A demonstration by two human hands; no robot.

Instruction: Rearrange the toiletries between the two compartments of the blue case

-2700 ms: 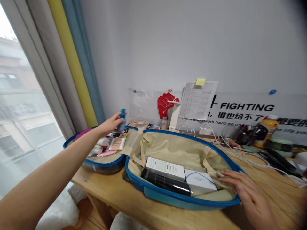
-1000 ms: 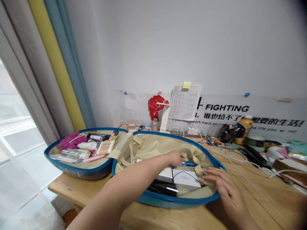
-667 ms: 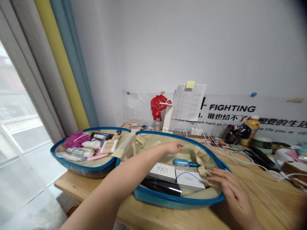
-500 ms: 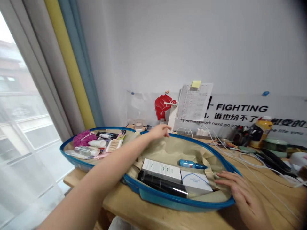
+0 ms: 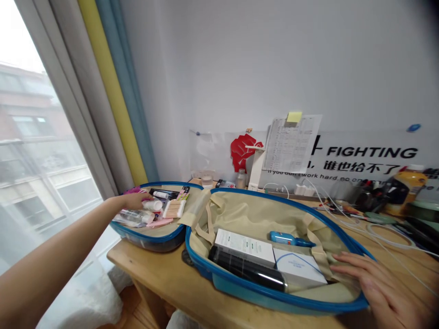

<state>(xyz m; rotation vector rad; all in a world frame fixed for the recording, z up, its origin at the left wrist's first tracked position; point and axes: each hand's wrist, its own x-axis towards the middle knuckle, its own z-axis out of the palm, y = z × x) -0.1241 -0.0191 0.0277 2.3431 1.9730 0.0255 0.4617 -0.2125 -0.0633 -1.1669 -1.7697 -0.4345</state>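
Observation:
An opened blue suitcase (image 5: 264, 299) with beige lining lies across the desk. Over its left half is my left hand (image 5: 139, 199), fingers extended beside a purple mesh bath puff (image 5: 133, 190) and a white tube (image 5: 152, 205); its fingertips are small and partly hidden. My right hand (image 5: 370, 278) lies on the right rim with fingers stretched inward, holding nothing. Inside the right half are a long white box (image 5: 243, 246), a black cylinder (image 5: 247, 269), a second white box (image 5: 300, 265) and a blue bottle (image 5: 290, 239).
Cotton swabs (image 5: 174, 209) and a clear bottle (image 5: 135, 215) lie in the left half. Behind the suitcase stand a white lamp (image 5: 256, 169) and a glass (image 5: 207, 182). White cables (image 5: 387, 233) and a yellow-labelled bottle (image 5: 408, 187) are at the right. A curtained window is at the left.
My left hand has swung left from above the middle of the suitcase to the left half's contents. My right hand stays at the right rim. The view has shifted left.

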